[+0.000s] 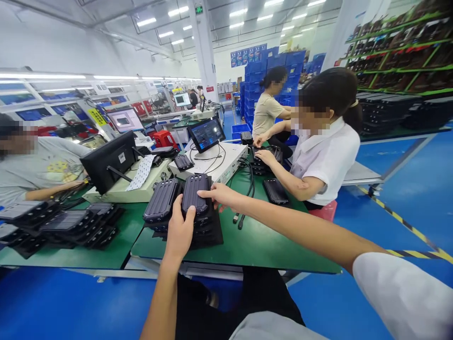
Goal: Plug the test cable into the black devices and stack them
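Note:
A ribbed black power bank [195,192], with small round lenses at its far end, tops the right-hand pile in front of me. My left hand [179,231] grips its near left corner, thumb against the near edge and fingers along the side. From the right, my right hand [221,194] holds the opposite edge, its index finger on the upper face and the other fingers partly hidden below. Close by on the left, a second ribbed power bank [162,200] crowns the neighbouring pile. Dark sheets show beneath the piles.
Black cables [252,182] trail over the green table [255,241]. Beyond the piles stand a white test unit [226,163] and a small screen [206,135]. A co-worker [325,141] sits at right near a lone power bank [275,191]. More stacked devices [67,221] lie left.

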A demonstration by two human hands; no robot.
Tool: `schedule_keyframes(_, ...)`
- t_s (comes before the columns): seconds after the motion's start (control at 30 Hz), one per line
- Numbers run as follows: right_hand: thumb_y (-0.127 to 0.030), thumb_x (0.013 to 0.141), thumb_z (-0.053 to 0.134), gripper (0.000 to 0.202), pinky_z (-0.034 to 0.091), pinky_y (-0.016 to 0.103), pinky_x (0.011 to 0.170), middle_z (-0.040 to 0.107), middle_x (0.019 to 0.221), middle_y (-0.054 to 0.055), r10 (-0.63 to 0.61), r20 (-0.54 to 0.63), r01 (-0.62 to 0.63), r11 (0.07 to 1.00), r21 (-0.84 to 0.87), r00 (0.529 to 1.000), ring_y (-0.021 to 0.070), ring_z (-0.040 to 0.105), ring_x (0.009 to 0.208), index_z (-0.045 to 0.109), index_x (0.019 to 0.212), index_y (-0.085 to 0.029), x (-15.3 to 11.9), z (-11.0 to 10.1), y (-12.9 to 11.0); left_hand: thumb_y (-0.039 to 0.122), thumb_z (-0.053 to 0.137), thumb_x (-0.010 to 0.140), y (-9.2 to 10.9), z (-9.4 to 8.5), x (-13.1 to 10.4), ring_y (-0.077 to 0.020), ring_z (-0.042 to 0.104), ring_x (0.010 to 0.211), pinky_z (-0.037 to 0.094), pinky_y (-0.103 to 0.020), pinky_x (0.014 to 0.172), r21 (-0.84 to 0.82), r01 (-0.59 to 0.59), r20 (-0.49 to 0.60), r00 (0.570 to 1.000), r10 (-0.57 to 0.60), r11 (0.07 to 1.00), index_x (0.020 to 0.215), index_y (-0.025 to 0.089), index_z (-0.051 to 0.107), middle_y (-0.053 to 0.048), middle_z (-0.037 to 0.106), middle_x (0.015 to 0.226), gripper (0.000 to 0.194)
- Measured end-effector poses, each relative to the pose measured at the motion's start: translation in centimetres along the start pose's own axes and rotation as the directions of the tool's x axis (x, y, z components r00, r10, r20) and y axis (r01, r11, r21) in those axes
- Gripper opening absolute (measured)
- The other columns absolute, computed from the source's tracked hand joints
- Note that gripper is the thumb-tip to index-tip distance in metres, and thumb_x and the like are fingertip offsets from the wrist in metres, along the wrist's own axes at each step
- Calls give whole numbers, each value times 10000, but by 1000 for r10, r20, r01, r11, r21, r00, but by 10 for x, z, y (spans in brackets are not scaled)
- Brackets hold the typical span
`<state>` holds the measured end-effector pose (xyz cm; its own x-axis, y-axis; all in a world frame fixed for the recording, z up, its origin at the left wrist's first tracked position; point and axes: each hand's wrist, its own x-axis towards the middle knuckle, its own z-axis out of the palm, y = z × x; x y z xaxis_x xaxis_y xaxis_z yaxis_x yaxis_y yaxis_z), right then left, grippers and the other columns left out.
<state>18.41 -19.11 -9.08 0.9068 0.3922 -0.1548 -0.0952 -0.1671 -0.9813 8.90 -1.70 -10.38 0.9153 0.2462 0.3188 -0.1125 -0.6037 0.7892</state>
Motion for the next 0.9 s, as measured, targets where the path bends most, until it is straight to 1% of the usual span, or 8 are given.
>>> schedule_keyframes(0.13,-621,756,890,563,320,207,354,582,645,-9,-35,-44,36,999,23,998,98,490,493,512,780,-204,-1,-1,2,413,520,1029,-2,5,1,-309,473,1517,351,-475,1289,-14,-51,-31,998,51,999,1594,135,464,-167,526,1611,632)
schedule_keyframes(0.33,-648,773,866,612,476,222,367,607,602,-41,-36,38,24,962,271,999,135,585,452,423,885,-241,-5,4,13,443,529,1035,-5,4,-1,-296,492,1506,369,-466,1282,7,-92,-13,996,92,996,1603,179,483,-141,553,1596,627)
schedule_keyframes(0.53,-698,853,773,578,457,195,352,600,589,-56,-129,114,103,972,213,985,135,609,446,434,931,-236,-2,-1,18,416,539,1031,-3,3,0,-279,424,1555,300,-449,1322,-12,-83,-9,996,83,996,1608,197,480,-105,481,1662,620)
schedule_keyframes(0.6,-686,981,610,488,482,203,398,661,665,-15,-163,151,140,979,148,975,135,636,485,479,971,-216,-1,-14,23,397,555,1017,-1,2,1,-279,437,1546,301,-446,1324,-5,-97,-7,995,97,995,1588,198,510,-94,504,1646,606)
schedule_keyframes(0.67,-569,1088,451,400,518,229,489,718,792,38,-217,146,222,975,-22,965,150,677,583,558,1026,-188,2,-38,35,407,573,1007,3,1,1,-283,454,1533,306,-443,1325,4,-103,-1,995,103,995,1576,211,529,-79,524,1630,603)
schedule_keyframes(0.73,-384,1091,489,257,547,276,641,748,920,76,-288,155,324,887,-329,945,190,711,758,635,1087,-173,8,-68,55,448,568,1012,8,-1,0,-287,450,1534,289,-447,1337,27,-109,9,994,109,994,1582,244,525,-49,522,1632,607)
schedule_keyframes(0.8,-242,992,655,161,534,338,810,756,1038,106,-289,258,387,669,-635,922,250,705,955,682,1133,-170,17,-96,81,497,538,1023,14,-4,-1,-291,427,1548,261,-466,1351,70,-108,31,994,106,992,1604,299,494,-7,500,1649,615)
schedule_keyframes(0.9,-250,865,838,382,472,395,923,739,1130,144,-123,441,455,343,-822,889,308,661,1088,685,1203,-161,31,-122,122,538,518,1021,15,-10,0,-307,391,1566,266,-516,1349,147,-72,102,993,57,987,1647,383,403,43,445,1683,655)
